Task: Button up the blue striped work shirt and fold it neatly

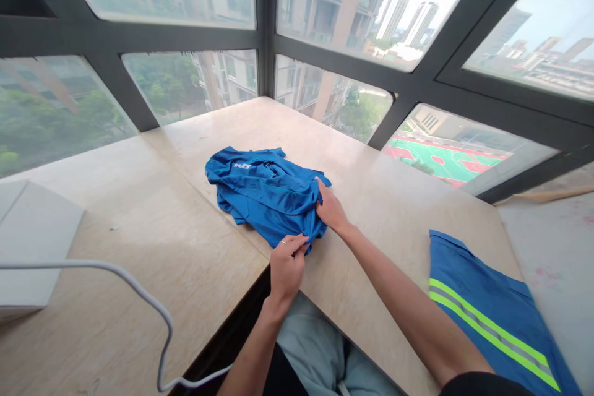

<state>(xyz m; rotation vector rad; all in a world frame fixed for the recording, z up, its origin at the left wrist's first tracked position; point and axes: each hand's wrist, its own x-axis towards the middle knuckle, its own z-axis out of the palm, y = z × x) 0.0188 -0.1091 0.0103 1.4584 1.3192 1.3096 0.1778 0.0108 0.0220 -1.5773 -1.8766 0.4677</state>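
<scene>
A crumpled blue shirt [260,189] with a small white print lies on the pale stone ledge in front of me. My left hand [288,260], with a ring on one finger, pinches the shirt's near edge. Further right, my right hand [330,205] grips the shirt's right side, its thumb on top and its other fingers partly hidden by the cloth. Between the two hands the fabric is bunched.
Folded blue cloth with yellow-green and grey stripes [492,322] lies at the right. A white box [37,235] stands at the left, with a white cable [139,288] curving before it. Dark-framed windows [266,31] border the ledge [176,223].
</scene>
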